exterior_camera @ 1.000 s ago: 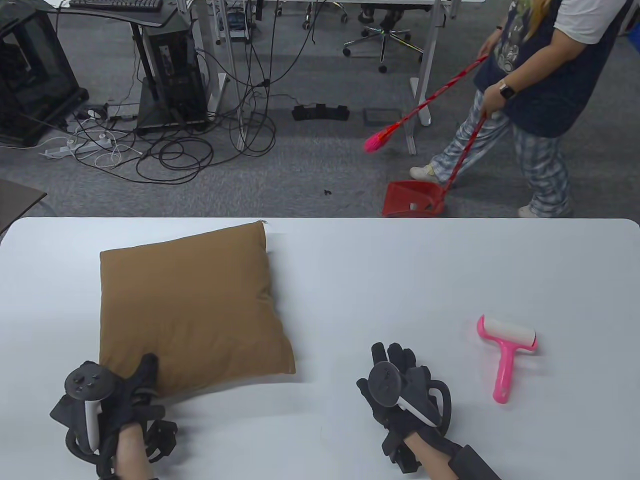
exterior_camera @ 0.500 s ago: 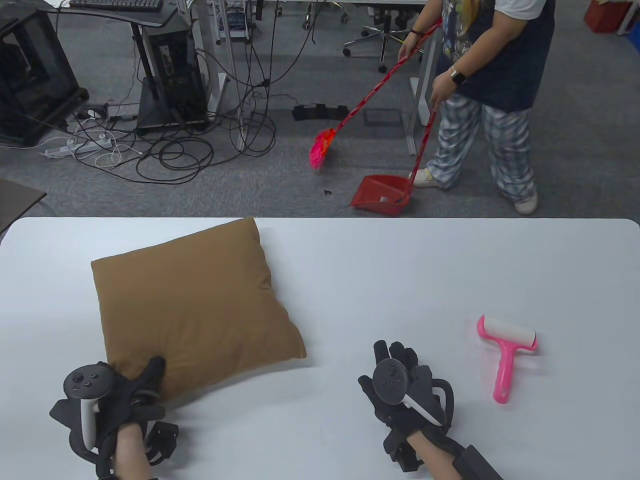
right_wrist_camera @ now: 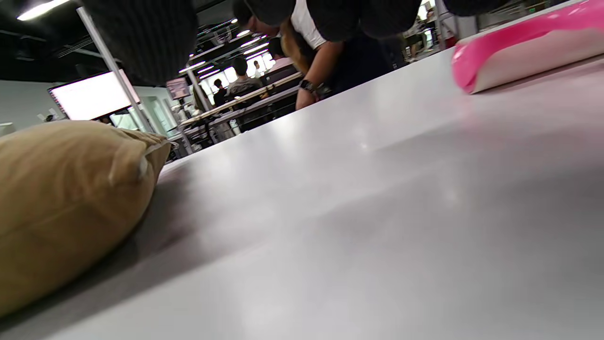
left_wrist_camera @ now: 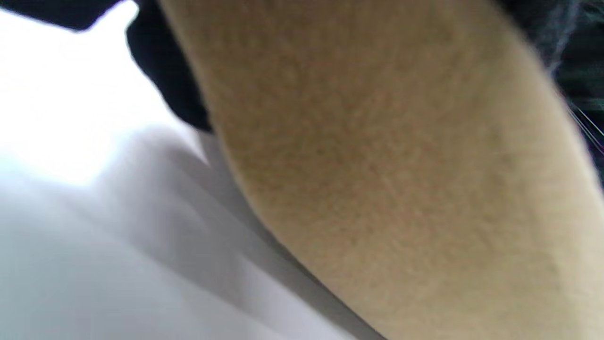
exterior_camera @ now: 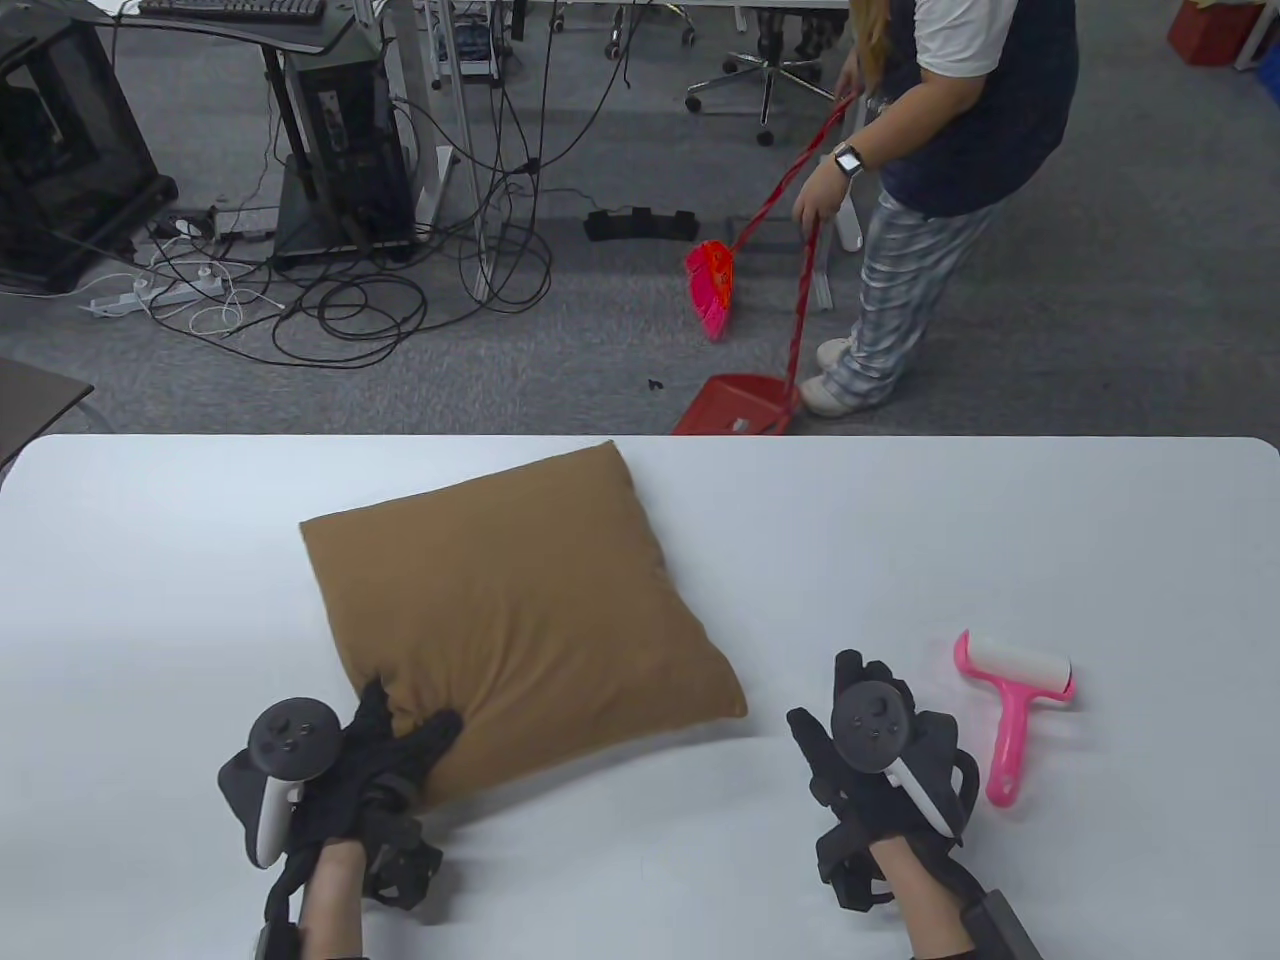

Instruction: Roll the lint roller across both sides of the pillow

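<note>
A tan square pillow (exterior_camera: pixel 520 610) lies flat on the white table (exterior_camera: pixel 1000 520), left of centre. My left hand (exterior_camera: pixel 405 718) grips its near-left corner, thumb on top. The left wrist view is filled with blurred pillow fabric (left_wrist_camera: pixel 401 165) beside a dark glove finger (left_wrist_camera: pixel 165 71). A pink lint roller (exterior_camera: pixel 1012 700) with a white roll lies at the right, handle toward me. My right hand (exterior_camera: pixel 868 690) rests empty on the table just left of the roller, not touching it. The right wrist view shows the pillow (right_wrist_camera: pixel 61 198) at left and the roller (right_wrist_camera: pixel 528 52) at upper right.
Bare table lies between the pillow and the roller. Beyond the far edge a person (exterior_camera: pixel 940 150) sweeps the floor with a red broom (exterior_camera: pixel 712 285) and dustpan (exterior_camera: pixel 735 405). Cables and desks stand at the back left.
My left hand has dragged the pillow to the right, toward the table's middle. My right hand has moved right, closer to the lint roller. The sweeping person has shifted left.
</note>
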### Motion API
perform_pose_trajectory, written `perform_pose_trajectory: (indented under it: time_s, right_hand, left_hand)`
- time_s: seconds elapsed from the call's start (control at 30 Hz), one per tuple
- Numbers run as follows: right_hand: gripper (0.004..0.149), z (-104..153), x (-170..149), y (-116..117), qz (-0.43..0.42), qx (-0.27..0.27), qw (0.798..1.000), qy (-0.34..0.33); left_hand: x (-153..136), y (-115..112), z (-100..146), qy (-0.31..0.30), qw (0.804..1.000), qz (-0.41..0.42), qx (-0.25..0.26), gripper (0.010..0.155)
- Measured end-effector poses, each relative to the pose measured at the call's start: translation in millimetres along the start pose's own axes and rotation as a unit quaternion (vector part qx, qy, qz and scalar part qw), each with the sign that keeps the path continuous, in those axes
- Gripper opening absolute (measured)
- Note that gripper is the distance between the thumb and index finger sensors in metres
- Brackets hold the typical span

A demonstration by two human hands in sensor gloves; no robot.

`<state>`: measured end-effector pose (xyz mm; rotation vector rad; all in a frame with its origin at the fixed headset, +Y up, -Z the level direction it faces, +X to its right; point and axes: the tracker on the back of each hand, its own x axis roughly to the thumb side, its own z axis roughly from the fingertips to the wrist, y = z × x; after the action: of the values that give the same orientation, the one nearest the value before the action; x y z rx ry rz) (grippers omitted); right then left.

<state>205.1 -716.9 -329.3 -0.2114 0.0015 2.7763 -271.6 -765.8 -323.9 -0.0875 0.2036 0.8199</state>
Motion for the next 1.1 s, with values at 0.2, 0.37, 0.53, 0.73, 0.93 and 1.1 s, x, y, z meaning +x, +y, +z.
perform_pose_trajectory:
  time_s: [0.2,0.37,0.53,0.73,0.93,1.1]
  right_hand:
    - [0.084,-11.2,-41.9,-15.7,-0.011,-0.028,0.995,0.100]
    - [0.091,-19.5,-81.3,-12.8,0.002,-0.003,0.978,0.209]
    - [0.096,-24.3,-95.5,-5.0,0.040,-0.001,0.966,0.256]
    - [0.096,-22.0,-105.0,-6.7,0.041,-0.016,0.957,0.286]
    - [0.087,-20.2,-111.8,-7.5,0.047,-0.003,0.954,0.296]
    - [0.076,-22.6,-116.6,-7.0,0.065,-0.010,0.951,0.301]
  left_hand:
    - [36.8,-46.1,3.5,-0.060,0.995,-0.048,-0.059,0.102]
    - [50.3,-61.5,8.0,-0.081,0.989,-0.083,-0.086,0.105]
    - [44.6,-58.0,6.8,-0.081,0.989,-0.069,-0.099,0.106]
    - [43.7,-55.6,6.7,-0.083,0.988,-0.079,-0.102,0.105]
    - [44.0,-55.1,7.6,-0.081,0.988,-0.076,-0.106,0.105]
    - [43.7,-54.2,8.0,-0.080,0.988,-0.074,-0.110,0.105]
